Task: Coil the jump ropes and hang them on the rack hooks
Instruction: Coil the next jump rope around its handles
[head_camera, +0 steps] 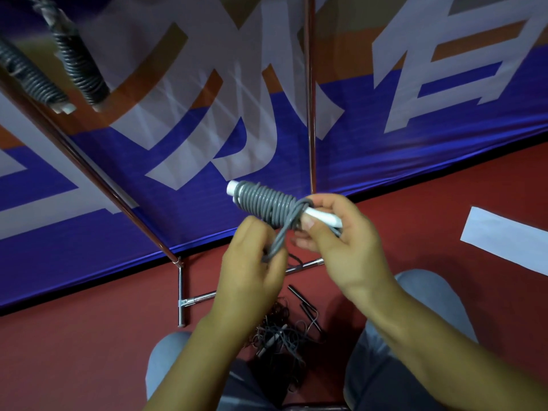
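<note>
Both forearms reach up from the lap. The left hand [252, 262] pinches the loose grey cord end; the right hand [341, 232] grips the white-handled jump rope wound in grey cord [264, 204]. Farther, two coiled grey ropes [77, 63] hang from the rack.

At upper left I see 2 coiled ropes [59, 57] cut off by the frame edge, their hooks unseen. My left hand [252, 262] hides the grey cord's end [274, 250].
</note>
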The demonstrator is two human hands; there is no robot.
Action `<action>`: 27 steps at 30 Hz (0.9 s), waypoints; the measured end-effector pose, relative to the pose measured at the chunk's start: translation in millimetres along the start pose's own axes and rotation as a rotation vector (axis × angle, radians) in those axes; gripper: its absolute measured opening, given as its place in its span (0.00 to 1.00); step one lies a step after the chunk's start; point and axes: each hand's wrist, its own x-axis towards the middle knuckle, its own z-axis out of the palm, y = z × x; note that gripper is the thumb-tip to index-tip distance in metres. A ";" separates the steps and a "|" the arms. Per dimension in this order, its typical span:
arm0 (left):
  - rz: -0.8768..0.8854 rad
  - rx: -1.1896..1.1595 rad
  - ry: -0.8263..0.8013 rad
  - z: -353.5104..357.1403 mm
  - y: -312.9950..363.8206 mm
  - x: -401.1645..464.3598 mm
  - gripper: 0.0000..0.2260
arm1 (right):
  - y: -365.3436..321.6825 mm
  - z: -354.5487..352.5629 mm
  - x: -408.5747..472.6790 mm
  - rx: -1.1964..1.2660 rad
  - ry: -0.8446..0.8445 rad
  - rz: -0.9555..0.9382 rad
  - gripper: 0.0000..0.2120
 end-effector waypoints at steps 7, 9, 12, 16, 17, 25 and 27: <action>-0.448 -0.532 -0.362 -11.3 7.5 0.6 0.14 | -7.5 1.0 8.9 0.058 0.034 0.026 0.10; -0.578 -0.662 -0.451 -14.1 8.6 9.3 0.24 | -4.9 1.6 6.3 0.005 0.028 0.014 0.11; -0.778 -0.872 -0.441 -17.8 11.4 23.3 0.25 | -6.5 1.4 2.0 -0.094 -0.004 -0.036 0.12; -1.107 -1.237 -0.529 -14.6 14.1 29.7 0.19 | -6.8 0.1 0.1 -0.220 -0.015 -0.122 0.13; -1.142 -1.320 -0.560 -12.9 11.6 28.4 0.18 | -6.1 0.1 0.0 -0.235 -0.023 -0.136 0.12; -1.057 -1.624 -0.604 -6.9 3.0 15.9 0.12 | -3.0 -0.5 -5.1 -0.370 0.001 -0.302 0.13; -0.947 -1.454 -0.491 -10.6 7.2 15.3 0.09 | -2.8 1.1 -4.8 -0.330 0.013 -0.262 0.12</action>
